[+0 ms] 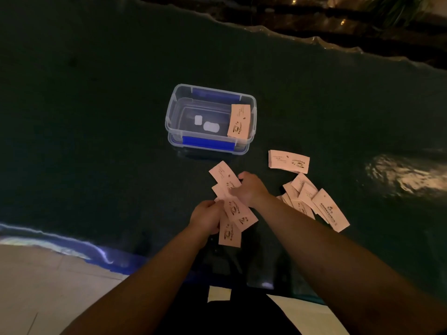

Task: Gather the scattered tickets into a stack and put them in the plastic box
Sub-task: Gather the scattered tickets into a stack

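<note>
One bunch of tickets (pixel 239 122) is in the plastic box (pixel 174 112), while the left hand (pixel 205 217) and right hand (pixel 249 188) each close their grip on a messy fan of tickets (pixel 232 213), with a neat pile (pixel 289 160) and what looks like a loose heap (pixel 314 204) still waiting on the surface (pixel 96 141).

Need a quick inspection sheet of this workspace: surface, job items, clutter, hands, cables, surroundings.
Surface: dark table under wrinkled clear film.
Job items: open plastic box, one ticket stack leaning inside at its right end; neat stack right of the box; loose pile near the right forearm; fanned tickets in both hands.
Clutter: two white labels on the box floor.
Hands: left hand and right hand grip the fanned tickets.
Cables: nothing seen.
Surroundings: pale floor bottom left; dim, reflections beyond the table.
</note>
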Demonstrator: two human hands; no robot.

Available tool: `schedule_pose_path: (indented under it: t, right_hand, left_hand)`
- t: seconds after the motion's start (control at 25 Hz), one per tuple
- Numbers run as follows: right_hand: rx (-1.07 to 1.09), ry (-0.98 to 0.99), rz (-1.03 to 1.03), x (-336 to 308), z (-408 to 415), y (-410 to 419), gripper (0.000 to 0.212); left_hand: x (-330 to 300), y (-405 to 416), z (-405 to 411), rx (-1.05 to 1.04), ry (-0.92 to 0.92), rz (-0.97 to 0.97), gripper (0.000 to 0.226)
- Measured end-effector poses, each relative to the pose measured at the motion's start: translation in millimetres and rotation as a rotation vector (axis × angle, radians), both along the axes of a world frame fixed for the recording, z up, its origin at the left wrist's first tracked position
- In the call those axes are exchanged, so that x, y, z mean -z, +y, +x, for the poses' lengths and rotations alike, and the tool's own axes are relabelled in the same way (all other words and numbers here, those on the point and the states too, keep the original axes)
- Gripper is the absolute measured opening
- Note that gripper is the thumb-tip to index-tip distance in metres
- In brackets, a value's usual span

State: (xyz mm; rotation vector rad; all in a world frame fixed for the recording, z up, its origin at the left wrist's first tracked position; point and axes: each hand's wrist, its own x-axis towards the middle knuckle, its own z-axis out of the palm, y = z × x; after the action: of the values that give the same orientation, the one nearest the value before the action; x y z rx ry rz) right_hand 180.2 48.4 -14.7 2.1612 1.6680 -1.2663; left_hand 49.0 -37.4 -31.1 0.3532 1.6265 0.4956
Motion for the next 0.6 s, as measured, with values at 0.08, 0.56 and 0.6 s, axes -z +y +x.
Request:
schedule_pose_path:
  t: [0.08,0.56,0.6]
  right_hand:
    - [0.018,0.000,-0.002,-3,1,-10,0.051]
    - [0.115,0.038,-0.018,-19,17,-42,0.040]
    - [0.072,0.044,0.026,-20,18,-34,0.048]
  left_hand:
    - [-1,4,2,-0.011,-0.020,0.001,0.017]
    - [-3,-4,4,0.355,0.256,0.351,0.074]
    - [-2,-12,1,0.486,0.327,0.428,0.089]
